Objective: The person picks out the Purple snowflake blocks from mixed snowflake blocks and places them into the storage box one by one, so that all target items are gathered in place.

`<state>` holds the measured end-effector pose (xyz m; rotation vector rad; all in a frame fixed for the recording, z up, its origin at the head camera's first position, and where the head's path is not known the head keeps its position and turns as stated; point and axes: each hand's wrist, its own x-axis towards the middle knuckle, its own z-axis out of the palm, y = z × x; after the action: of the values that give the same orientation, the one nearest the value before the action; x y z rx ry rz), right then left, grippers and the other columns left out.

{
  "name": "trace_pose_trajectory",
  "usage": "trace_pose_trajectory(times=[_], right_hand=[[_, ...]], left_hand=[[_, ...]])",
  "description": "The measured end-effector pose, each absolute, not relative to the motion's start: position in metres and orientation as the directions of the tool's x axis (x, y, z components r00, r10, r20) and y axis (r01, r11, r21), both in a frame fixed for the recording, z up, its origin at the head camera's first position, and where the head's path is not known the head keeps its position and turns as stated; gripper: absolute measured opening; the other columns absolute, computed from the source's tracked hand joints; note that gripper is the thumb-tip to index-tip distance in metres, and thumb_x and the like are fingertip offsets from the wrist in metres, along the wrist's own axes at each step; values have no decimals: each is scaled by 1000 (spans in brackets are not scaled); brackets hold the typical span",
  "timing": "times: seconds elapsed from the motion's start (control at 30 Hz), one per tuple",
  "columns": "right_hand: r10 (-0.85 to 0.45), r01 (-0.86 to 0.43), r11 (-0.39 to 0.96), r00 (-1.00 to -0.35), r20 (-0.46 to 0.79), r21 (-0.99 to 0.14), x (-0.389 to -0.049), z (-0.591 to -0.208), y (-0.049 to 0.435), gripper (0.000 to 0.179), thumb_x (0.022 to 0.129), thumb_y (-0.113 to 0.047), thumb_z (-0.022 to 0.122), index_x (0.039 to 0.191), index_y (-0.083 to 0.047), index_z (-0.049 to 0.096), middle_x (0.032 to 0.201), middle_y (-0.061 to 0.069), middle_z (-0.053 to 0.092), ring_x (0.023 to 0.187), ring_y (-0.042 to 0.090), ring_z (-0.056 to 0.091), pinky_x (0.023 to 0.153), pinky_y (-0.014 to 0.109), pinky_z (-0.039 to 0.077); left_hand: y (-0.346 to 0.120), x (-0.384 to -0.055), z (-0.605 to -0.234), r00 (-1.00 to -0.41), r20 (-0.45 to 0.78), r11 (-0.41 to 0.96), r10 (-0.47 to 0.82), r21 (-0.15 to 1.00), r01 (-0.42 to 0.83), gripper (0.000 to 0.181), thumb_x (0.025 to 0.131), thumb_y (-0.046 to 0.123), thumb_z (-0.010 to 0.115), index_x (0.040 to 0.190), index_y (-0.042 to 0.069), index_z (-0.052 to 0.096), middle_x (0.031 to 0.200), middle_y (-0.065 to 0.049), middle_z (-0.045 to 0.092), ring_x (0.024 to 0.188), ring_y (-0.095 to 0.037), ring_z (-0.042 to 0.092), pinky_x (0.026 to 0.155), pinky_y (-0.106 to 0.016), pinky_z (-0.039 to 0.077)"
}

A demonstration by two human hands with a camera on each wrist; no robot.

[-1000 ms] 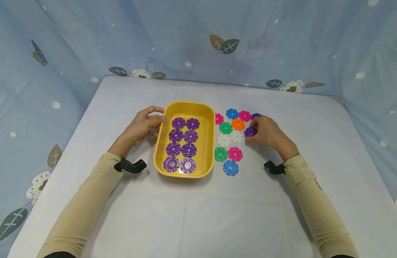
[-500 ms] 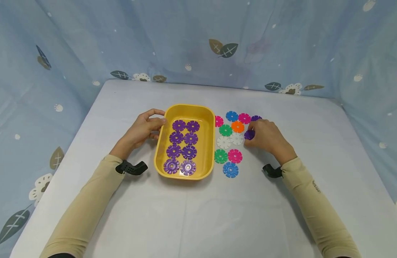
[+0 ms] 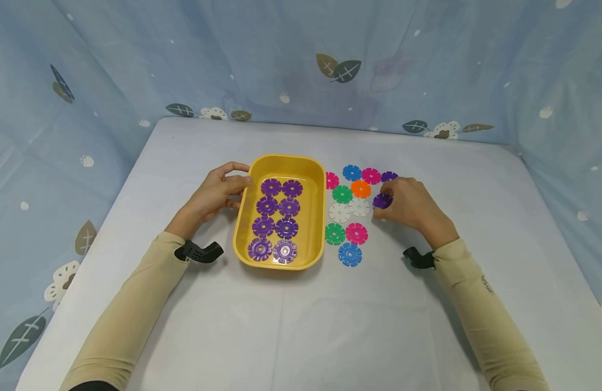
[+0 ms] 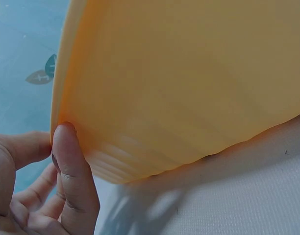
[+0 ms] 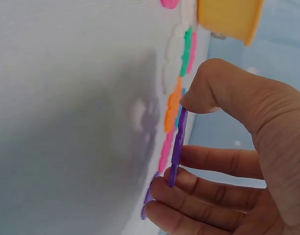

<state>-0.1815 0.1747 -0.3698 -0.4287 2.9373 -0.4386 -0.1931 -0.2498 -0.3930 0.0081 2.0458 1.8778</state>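
With thumb and fingers my left hand pinches the left rim of a yellow plastic tray. In the left wrist view the thumb presses the outer wall just under the rim. Two columns of purple snowflake discs lie flat in the tray. Right of it, my right hand holds one purple snowflake disc by its edges. The right wrist view shows this disc edge-on between thumb and fingers, above the cloth. Another purple disc lies just beyond the hand, partly hidden by the fingers.
Loose snowflake discs lie between tray and right hand: an orange disc, white discs, green discs, pink discs and blue discs. A white cloth covers the table. A blue patterned curtain hangs behind.
My right hand has shifted slightly right with the purple snowflake disc, which shows more of its face now. The left hand and the tray stay in place.
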Motion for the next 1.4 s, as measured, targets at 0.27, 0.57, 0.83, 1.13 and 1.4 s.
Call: trace_pose_trajectory(times=[0.27, 0.57, 0.83, 1.13, 1.4], right_hand=[[-310, -286, 908, -950, -33, -307, -181, -358, 175, 43, 74, -24, 84, 105, 3, 73, 97, 17, 69, 88, 32, 59, 80, 48, 53], [-348, -343, 888, -937, 40, -305, -177, -343, 162, 40, 73, -23, 85, 101, 2, 72, 91, 13, 68, 83, 28, 59, 74, 44, 53], [-389, -392, 873, -919, 70, -290, -174, -323, 137, 43, 71, -24, 84, 104, 1, 72, 94, 12, 67, 86, 27, 60, 76, 44, 57], [-467, -471, 830, -880, 88, -298, -167, -306, 106, 45, 70, -26, 87, 106, -4, 72, 95, 9, 65, 83, 24, 60, 74, 39, 59], [-589, -598, 757, -799, 122, -262, -158, -296, 77, 49, 73, -32, 86, 111, -5, 72, 96, 7, 65, 78, 21, 58, 70, 33, 55]], left_hand=[[-250, -194, -393, -935, -254, 103, 247, 967, -235, 38, 101, 22, 62, 135, 11, 50, 112, -18, 68, 76, -19, 66, 52, -27, 55], [-250, -193, -393, -933, -257, 113, 251, 965, -236, 39, 101, 23, 62, 136, 11, 50, 114, -18, 68, 77, -19, 66, 53, -28, 55], [-250, -194, -394, -934, -256, 114, 249, 965, -235, 38, 101, 23, 62, 135, 12, 50, 113, -17, 69, 78, -20, 67, 54, -28, 56], [-250, -194, -392, -934, -254, 115, 252, 966, -231, 39, 101, 24, 63, 135, 11, 50, 116, -19, 68, 80, -20, 67, 55, -28, 56], [-250, -194, -392, -933, -257, 112, 252, 965, -235, 39, 101, 24, 63, 135, 12, 50, 116, -18, 68, 79, -19, 67, 55, -28, 57]])
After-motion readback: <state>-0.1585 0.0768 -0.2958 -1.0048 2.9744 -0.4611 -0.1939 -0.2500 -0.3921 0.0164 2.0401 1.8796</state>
